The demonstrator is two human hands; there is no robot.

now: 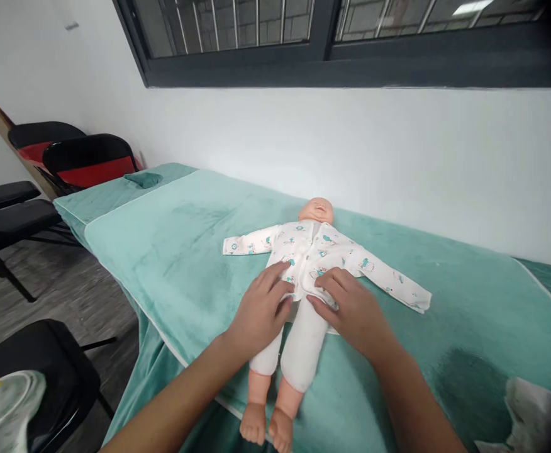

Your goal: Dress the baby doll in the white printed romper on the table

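Observation:
A baby doll (pixel 264 410) lies on its back, with its head toward the wall and its bare feet toward me. It wears a white printed baby shirt (pixel 299 242) with the sleeves spread out to both sides, and white pants (pixel 304 346). At the shirt's lower front, my left hand (pixel 262 311) has its fingers curled on the left side of the cloth. My right hand (pixel 353 309) pinches the hem on the right side between thumb and fingers. The curled fingers partly hide the cloth they hold.
The doll rests on a bed with a green cover (pixel 176 233) against a white wall, under a dark window frame (pixel 266 70). White cloth (pixel 534 412) lies at the lower right. Black and red chairs (pixel 91 160) stand at the left; a nearer black chair (pixel 53 352) bears a light garment (pixel 14 402).

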